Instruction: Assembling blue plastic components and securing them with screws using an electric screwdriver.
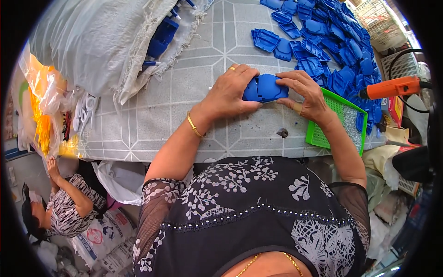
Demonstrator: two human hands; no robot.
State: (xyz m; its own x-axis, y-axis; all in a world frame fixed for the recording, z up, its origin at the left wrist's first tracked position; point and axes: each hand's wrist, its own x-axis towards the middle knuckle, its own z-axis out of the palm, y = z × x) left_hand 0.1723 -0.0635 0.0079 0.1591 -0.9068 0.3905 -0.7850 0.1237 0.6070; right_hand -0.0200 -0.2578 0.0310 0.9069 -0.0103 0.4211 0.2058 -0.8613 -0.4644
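Observation:
Over the middle of the table, a blue plastic housing [271, 87] sits between my two hands. My left hand [230, 91] grips its left end, thumb along the near edge and fingers over the far side. At the opposite end, the fingers and thumb of my right hand [304, 94] pinch the housing. A gap shows in its upper face near the left fingers. Just right of my right wrist lies a green basket [317, 134] containing many small silvery pieces, too small to make out. Beyond it spreads a heap of blue plastic covers [318, 55].
An orange power screwdriver [392, 88] hangs at the right with a black cable. A whitish woven sack [97, 41] with blue parts at its mouth fills the far left. White plastic pieces [85, 113] lie nearby. Another person [69, 203] is at lower left. A small dark object [282, 133] rests on the tablecloth.

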